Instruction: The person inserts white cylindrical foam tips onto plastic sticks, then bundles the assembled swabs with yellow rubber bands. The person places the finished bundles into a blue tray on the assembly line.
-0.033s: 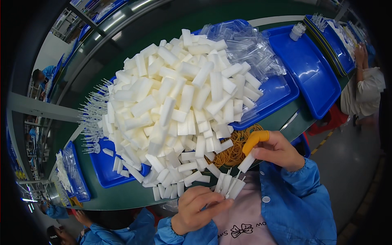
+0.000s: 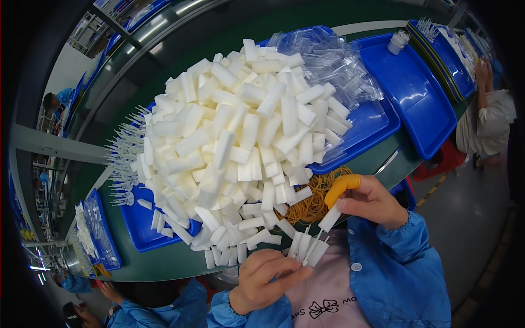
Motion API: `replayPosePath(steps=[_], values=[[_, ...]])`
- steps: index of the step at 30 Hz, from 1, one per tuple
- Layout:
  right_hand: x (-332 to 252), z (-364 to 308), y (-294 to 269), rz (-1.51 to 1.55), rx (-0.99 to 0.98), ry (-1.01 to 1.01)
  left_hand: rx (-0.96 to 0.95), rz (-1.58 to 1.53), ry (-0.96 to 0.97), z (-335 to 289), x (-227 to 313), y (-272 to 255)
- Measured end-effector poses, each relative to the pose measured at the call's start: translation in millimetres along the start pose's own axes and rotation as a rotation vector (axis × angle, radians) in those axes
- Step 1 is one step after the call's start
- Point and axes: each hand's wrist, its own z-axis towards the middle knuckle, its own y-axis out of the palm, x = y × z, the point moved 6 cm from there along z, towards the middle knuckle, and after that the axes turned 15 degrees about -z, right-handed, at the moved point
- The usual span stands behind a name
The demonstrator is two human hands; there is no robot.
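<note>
My left hand is closed on a small bunch of white foam pieces with thin white sticks poking up from them. Just above and to the right, my right hand pinches a single white foam piece between thumb and index finger. An orange finger cot covers that index finger. The single piece is tilted and hangs apart from the bunch. Beyond both hands rises a large heap of white foam pieces. Tan rubber bands lie in a tangle between the heap and my right hand.
Clear plastic sleeves lie in a blue tray behind the heap. Another blue tray stands right of it. White-stemmed parts bristle at the left, by a blue tray. Co-workers sit at both sides of the green table.
</note>
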Motion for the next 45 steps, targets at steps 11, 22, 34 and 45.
replayPosePath(steps=[11,22,34,45], values=[[-13.9,-4.7,34.3,-0.254,-0.183,-0.208,-0.064,-0.071,0.034,0.9,3.2,7.0],[-38.9,-19.3,35.9,-0.568,0.098,-0.443,0.059,-0.525,-0.521,-3.3,-28.3,12.1],[-33.8,-21.0,-52.1,-0.971,0.626,-0.376,0.525,-1.195,-0.642,-18.5,-45.4,4.3],[-21.8,14.0,-50.1,-1.224,0.576,-0.356,0.556,-1.536,-0.774,-17.3,-38.1,15.8]])
